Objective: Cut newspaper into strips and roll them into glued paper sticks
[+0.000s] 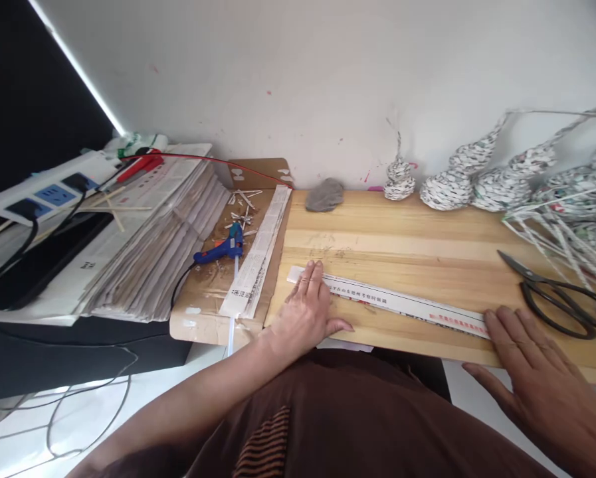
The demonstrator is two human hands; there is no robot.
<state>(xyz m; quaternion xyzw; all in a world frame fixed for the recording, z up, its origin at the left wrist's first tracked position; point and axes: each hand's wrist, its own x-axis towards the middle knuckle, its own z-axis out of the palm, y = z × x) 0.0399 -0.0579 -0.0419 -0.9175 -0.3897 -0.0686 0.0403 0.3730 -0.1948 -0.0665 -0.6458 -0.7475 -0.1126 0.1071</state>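
A long folded newspaper strip (397, 301) lies slantwise near the front edge of the wooden board (377, 232). Flat on its left end rests my left hand (307, 307), fingers stretched out and thumb apart. My right hand (531, 365) touches the strip's right end with its fingertips, fingers extended and thumb spread. Neither hand is wrapped round anything. Black-handled scissors (561, 299) lie just beyond my right hand, blades partly apart. To the left, a stack of newspaper strips (258, 259) lies on a cardboard piece (198, 330), beside a blue glue gun (220, 249).
A tall newspaper pile (163, 239) stands at left, bearing a power strip (53, 189) and a black phone (48, 255). Woven paper gourds (447, 189) line the wall at back right. A grey cloth-like lump (324, 195) sits at the back. A red cord (202, 157) crosses the cardboard.
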